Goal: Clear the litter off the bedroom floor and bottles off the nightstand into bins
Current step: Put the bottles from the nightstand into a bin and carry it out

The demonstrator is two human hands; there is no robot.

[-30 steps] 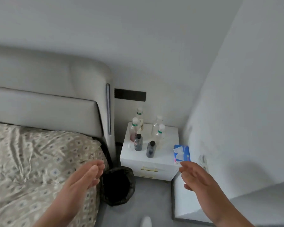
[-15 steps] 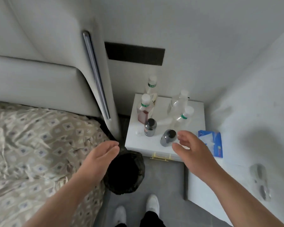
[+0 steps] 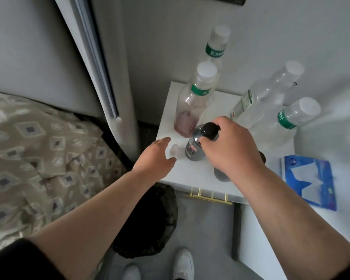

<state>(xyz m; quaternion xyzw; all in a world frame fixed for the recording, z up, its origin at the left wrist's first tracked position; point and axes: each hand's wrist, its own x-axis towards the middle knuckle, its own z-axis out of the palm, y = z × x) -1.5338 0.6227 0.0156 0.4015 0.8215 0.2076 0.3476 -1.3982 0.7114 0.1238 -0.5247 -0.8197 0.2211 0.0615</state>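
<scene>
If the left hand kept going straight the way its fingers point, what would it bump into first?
Probably the bottle with pink liquid. The left hand is open over the nightstand edge, fingers aimed up and right. A small pale lump lies just beside the fingertips, and one view cannot settle the depth.

Bottles (image 3: 194, 106) and tissue pack (image 3: 308, 179) on nightstand (image 3: 192, 174).

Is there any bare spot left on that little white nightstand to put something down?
Barely. The nightstand shows a bare strip along its left edge, beside the pink-tinted bottle, and some along the front edge above the gold handle. The back and right are crowded with clear bottles.
</scene>
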